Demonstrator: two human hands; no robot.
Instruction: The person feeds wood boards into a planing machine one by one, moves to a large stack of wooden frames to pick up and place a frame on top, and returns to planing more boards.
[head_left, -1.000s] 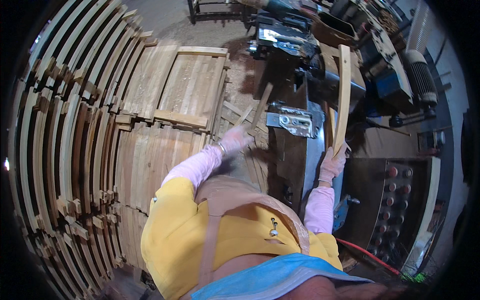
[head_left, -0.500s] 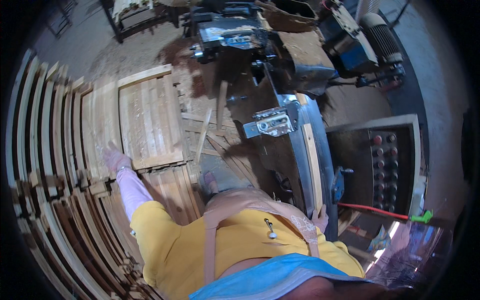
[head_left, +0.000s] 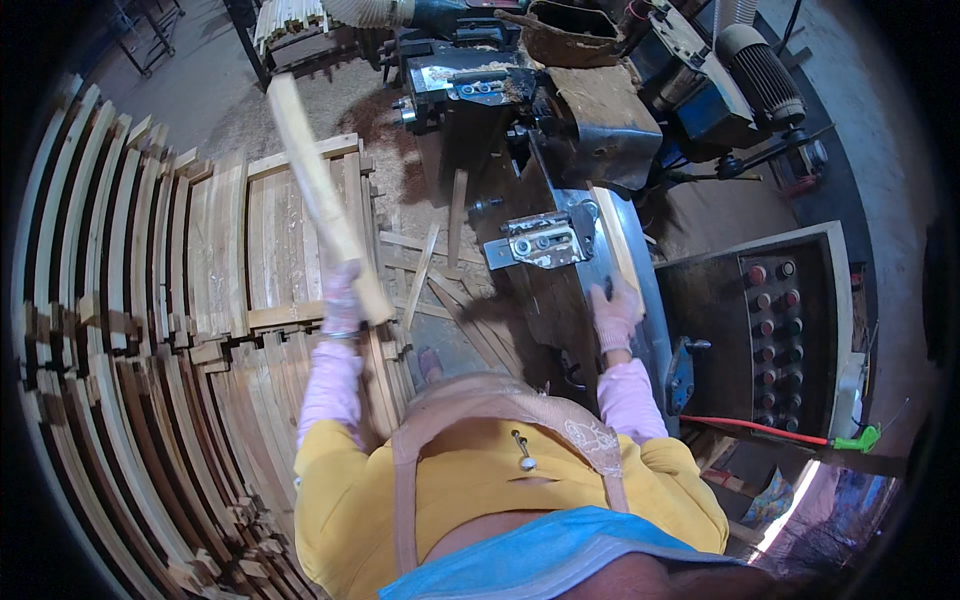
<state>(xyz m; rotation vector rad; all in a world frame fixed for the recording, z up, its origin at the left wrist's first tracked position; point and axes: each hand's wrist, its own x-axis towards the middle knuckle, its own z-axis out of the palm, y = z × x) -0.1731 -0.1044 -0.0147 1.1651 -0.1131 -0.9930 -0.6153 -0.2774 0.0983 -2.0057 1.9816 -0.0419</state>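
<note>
My left hand [head_left: 341, 297], in a pale work glove, is closed around the near end of a wooden strip [head_left: 308, 175]. The strip is lifted at a slant over the stacked boards, and its far end is smeared by motion. On the machine's metal bed [head_left: 655, 345] lies a second wooden strip [head_left: 612, 235], running away from me under the machine head. My right hand [head_left: 617, 315], also gloved, grips this strip near its closer end, thumb and fingers about its sides. A metal guide block [head_left: 545, 243] sits left of the strip, apart from my fingers.
Tall stacks of wooden strips [head_left: 105, 230] fill the left side. Loose offcuts [head_left: 425, 262] lie on the floor between stack and machine. To the right stands a control panel [head_left: 775, 340] with several buttons, and a red-handled tool [head_left: 760, 428] lies below it. A motor [head_left: 765, 75] is behind.
My left hand has come off the stack's top and moved right, now holding up a strip. My right hand has moved forward along the bed, and its strip has slid farther under the machine head.
</note>
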